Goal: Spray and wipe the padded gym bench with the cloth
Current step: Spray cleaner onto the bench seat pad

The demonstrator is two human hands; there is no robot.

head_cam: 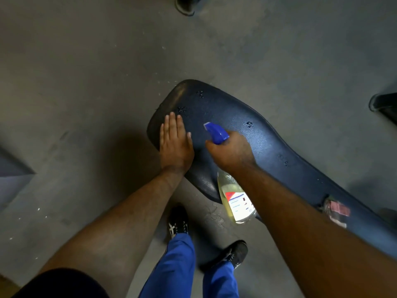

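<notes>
The left hand (175, 145) lies flat on the bench (268, 147), palm down at the rounded near-left end of the pad, just inside its left edge. Its fingers are straight and held close together, pointing up the picture toward the far rim; the thumb stands a little apart toward the right. It holds nothing.

Right of it, near but apart, the right hand (232, 153) is wrapped round the neck of the bottle (236, 203). The fingers curl under the blue trigger head (216, 133), though whether one is pulling the trigger I cannot tell. The nozzle points up-left, toward the pad's rounded end just beyond the left hand's fingertips. The clear body with its pale yellow liquid hangs below the wrist, over the pad's near edge.

The pad's long axis runs from that rounded end, where both hands are, down to the lower right, passing under the right forearm. A few droplets (249, 124) show on the pad right of the nozzle, and more near the far rim.

The cloth is not plainly in view. A crumpled red-and-pale thing (335, 209) lies on the pad toward its right end, beyond the right forearm; it is too blurred to name. If that is the cloth, the right hand is the nearer, but it is occupied by the bottle, so I judge the free left hand would have to cross over.
</notes>
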